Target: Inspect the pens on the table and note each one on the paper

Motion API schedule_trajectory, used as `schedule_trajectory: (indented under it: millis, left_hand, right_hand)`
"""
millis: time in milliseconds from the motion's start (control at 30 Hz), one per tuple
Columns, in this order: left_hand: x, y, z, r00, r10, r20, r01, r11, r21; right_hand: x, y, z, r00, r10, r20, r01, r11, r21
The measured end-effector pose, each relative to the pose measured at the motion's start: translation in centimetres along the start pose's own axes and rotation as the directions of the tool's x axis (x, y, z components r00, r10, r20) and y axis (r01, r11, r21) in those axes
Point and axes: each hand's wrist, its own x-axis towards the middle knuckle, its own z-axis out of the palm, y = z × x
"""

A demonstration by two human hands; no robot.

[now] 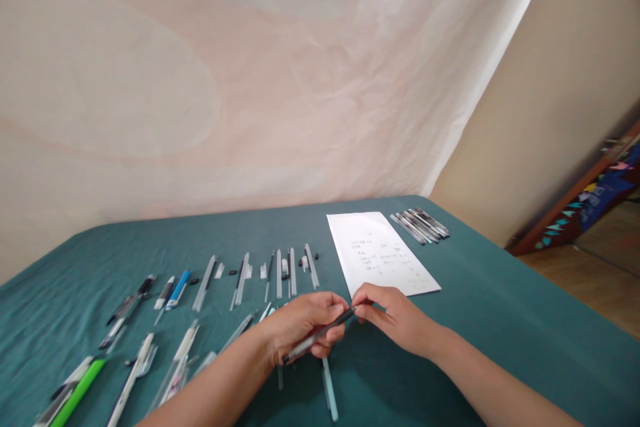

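Observation:
Near the front middle of the table, my left hand is closed around a dark-gripped clear pen, which slants up to the right. At the pen's upper end, the fingertips of my right hand pinch its tip; whether a small part sits between them is hidden. Just beyond my hands lies a white sheet of paper with handwriting on it. Below my left hand, a pale blue pen part rests on the cloth. My left forearm covers part of the pens beside it.
A row of clear pen barrels, caps and refills lies on the green tablecloth. More pens, including a blue one and a green one, are at the left. Several pens lie side by side at the back right.

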Motion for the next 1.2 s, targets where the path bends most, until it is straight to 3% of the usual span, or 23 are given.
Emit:
schedule_trajectory:
  millis: [100,300,467,633,733,900,1000,1067,1100,1200]
  left_hand:
    - [0.0,0.0,0.0,1.0,-0.001,0.01,0.001,1.0,0.0]
    - [-0.2,0.1,0.2,1.0,0.011,-0.019,-0.01,0.999,0.041]
    - [-1.1,1.6,0.2,0.995,0.008,-0.102,0.026,0.944,0.328]
    - [-1.6,2.8,-0.6,0.962,0.149,-0.23,0.011,0.818,0.576]
    - [-1.8,2.9,-1.0,0.971,0.129,-0.2,0.002,0.837,0.547]
    - [-1.9,2.7,-1.2,0.991,-0.017,-0.129,0.062,0.933,0.353]
    - [-1.8,2.7,-0.6,0.983,-0.002,-0.184,0.079,0.908,0.412]
    - [-1.6,2.6,0.0,0.958,0.093,-0.27,0.087,0.805,0.586]
    - [-1.5,2.6,0.3,0.935,0.183,-0.305,0.092,0.704,0.705]
    - [-1.3,2.3,1.0,0.837,0.478,-0.267,0.149,0.271,0.951]
  right_hand:
    - [0.0,0.0,-0.1,1.0,0.003,0.026,-0.004,1.0,0.018]
    - [0.1,-0.1,-0.1,1.0,-0.004,-0.029,0.005,1.0,0.016]
    - [0.0,0.6,-0.8,0.975,0.011,-0.223,-0.019,0.999,-0.034]
    - [0.0,1.4,-1.0,0.943,-0.049,-0.328,-0.006,0.987,-0.162]
    - [0.2,1.5,-0.9,0.945,-0.121,-0.304,0.05,0.971,-0.232]
    - [0.2,1.1,-1.0,0.948,-0.222,-0.227,0.144,0.938,-0.316]
    - [0.1,0.9,-1.0,0.952,-0.233,-0.199,0.157,0.928,-0.338]
    - [0.1,0.8,-1.0,0.954,-0.217,-0.206,0.139,0.93,-0.339]
    - [0.0,0.8,-1.0,0.955,-0.204,-0.215,0.124,0.934,-0.335]
    - [0.0,0.8,-0.9,0.96,-0.15,-0.235,0.072,0.948,-0.311]
